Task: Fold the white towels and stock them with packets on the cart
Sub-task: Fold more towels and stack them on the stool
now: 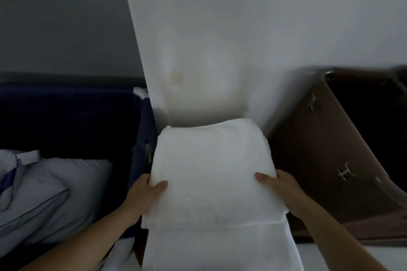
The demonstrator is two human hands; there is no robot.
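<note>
A folded white towel (211, 165) fills the middle of the head view, held in front of a white wall. My left hand (146, 193) grips its left edge, thumb on top and fingers hidden underneath. My right hand (279, 189) grips the right edge the same way. More white towel (220, 246) lies below it, reaching the bottom of the frame. No packets are in view.
A dark blue fabric bin (141, 130) stands to the left with pale blue pillows (50, 196) in it. A brown wooden cabinet (330, 154) with metal handles stands to the right. The white wall (220, 39) is straight ahead.
</note>
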